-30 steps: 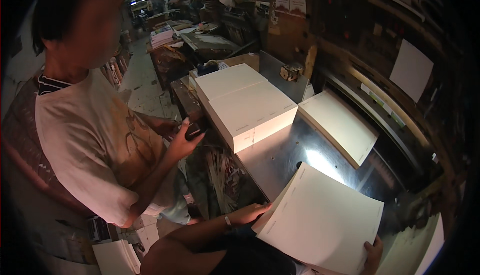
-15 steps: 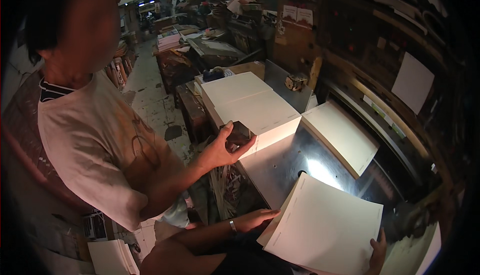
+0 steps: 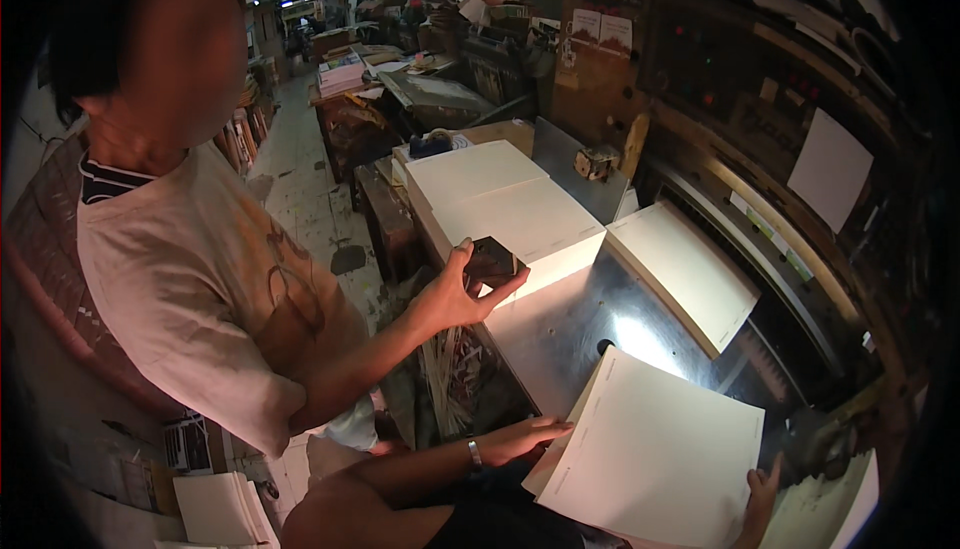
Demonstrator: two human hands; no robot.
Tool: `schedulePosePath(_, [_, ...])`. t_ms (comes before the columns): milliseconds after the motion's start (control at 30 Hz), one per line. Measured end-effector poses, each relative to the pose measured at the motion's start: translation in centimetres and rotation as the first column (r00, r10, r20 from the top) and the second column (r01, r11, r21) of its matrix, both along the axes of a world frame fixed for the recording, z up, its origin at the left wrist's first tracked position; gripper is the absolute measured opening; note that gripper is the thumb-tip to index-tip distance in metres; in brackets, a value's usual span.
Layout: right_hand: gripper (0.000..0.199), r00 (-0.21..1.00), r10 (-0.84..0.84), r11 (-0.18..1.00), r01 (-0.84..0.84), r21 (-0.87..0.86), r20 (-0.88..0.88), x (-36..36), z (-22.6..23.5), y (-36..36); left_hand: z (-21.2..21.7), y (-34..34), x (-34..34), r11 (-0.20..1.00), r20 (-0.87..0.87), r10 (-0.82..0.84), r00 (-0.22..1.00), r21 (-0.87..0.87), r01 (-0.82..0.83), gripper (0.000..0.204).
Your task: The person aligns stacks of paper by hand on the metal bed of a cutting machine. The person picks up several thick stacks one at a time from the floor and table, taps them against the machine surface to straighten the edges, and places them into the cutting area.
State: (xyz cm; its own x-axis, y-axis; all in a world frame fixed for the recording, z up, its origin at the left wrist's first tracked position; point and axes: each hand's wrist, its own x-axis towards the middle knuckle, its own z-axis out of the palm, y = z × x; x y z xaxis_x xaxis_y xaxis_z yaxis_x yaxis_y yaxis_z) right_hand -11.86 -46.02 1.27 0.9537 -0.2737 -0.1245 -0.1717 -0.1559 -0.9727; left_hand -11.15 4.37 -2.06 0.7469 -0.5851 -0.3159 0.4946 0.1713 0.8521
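A sheaf of cream paper sheets (image 3: pixel 655 449) is held tilted over the near edge of the metal table, its left edge fanned slightly apart. My left hand (image 3: pixel 525 439), with a metal band at the wrist, grips that left edge, fingers closed against the paper. At the lower right edge my right hand (image 3: pixel 762 499) holds the sheaf, one finger pointing up and the palm partly hidden. To the left, a co-worker's hand (image 3: pixel 455 294) holds a dark, angular block (image 3: pixel 493 263) beside a thick stack of cream paper (image 3: pixel 510 199).
A lower paper stack (image 3: pixel 685 274) lies on the shiny metal table (image 3: pixel 560 314) against the machine. The co-worker (image 3: pixel 200 289) stands close on my left. More sheets (image 3: pixel 220 509) sit at lower left, with another pile (image 3: pixel 825 509) at lower right. A cluttered workshop stretches behind.
The co-worker's hand with the dark block has moved slightly right. My left hand has shifted a little right along the sheaf's edge, and a finger of my right hand has lifted.
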Motion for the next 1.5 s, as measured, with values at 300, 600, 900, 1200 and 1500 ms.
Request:
schedulePosePath(300, [0.068,0.975,0.223,0.794,-0.178,-0.581,0.007,0.8,8.1,15.0,-0.8,-2.8,-1.3,0.945,-0.159,-0.169,0.973,-0.307,0.114,0.063])
schedulePosePath(600, [0.07,0.789,0.537,0.408,-0.553,-0.726,-0.299,1.0,8.7,26.2,-1.8,-5.5,-2.1,0.849,-0.125,-0.371,0.92,-0.446,0.281,0.077])
schedulePosePath(900, [0.072,0.796,0.343,-0.042,-0.517,-0.855,-0.499,-3.3,8.4,28.6,-6.8,-9.4,-0.2,0.741,0.386,-0.503,0.773,-0.267,0.616,0.057])
schedulePosePath(1200, [0.07,0.864,0.345,-0.021,-0.384,-0.923,-0.368,-5.3,7.7,25.8,0.0,-8.1,-1.8,0.826,0.682,-0.422,0.597,0.017,0.564,0.061])
schedulePosePath(1500, [0.05,0.922,0.306,0.142,-0.289,-0.947,-0.236,-2.5,13.4,22.5,-2.3,-6.8,-0.9,0.872,0.658,-0.334,0.674,-0.056,0.486,0.07])
